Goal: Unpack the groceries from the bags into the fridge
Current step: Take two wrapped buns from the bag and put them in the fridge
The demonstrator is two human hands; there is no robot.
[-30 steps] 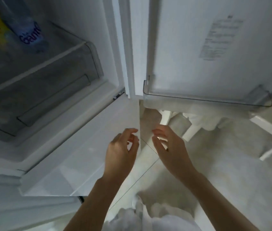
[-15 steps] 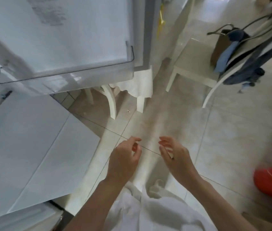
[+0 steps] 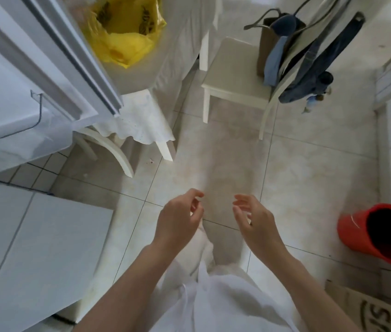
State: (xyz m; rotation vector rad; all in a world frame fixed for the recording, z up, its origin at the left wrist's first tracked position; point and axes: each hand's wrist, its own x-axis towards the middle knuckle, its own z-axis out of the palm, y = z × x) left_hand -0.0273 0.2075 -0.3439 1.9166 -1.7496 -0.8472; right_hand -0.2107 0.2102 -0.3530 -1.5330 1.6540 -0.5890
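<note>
Below, the tiled floor (image 3: 292, 168) filled most of the view, pale and a little stained. On the left stood the white fridge (image 3: 17, 248), and its open door (image 3: 10, 92) reached across the upper left corner, with a clear plastic door shelf (image 3: 36, 109) on its inner side. What was inside the fridge could not be seen from here. Behind the door edge was the worktop (image 3: 184, 44), covered by a white cloth (image 3: 139, 121) whose scalloped edge hung down. On this worktop lay the yellow plastic bag (image 3: 122, 32), crumpled and open at the top, partly hidden by the door; its contents could not be made out. To the right stood a white chair (image 3: 235, 77), well apart from the worktop. A brown bag (image 3: 265, 46) sat on its seat, and dark blue clothes (image 3: 314, 68) hung over its back. At the right edge a red bucket (image 3: 357, 233) lay tilted on the floor, and a piece of cardboard (image 3: 381, 310) showed in the lower right corner. The person wore a white garment (image 3: 216, 303). Both arms reached forward over the floor. The left hand (image 3: 177, 221) and the right hand (image 3: 254, 219) were near each other but not touching, both with loosely curled fingers and holding nothing.
</note>
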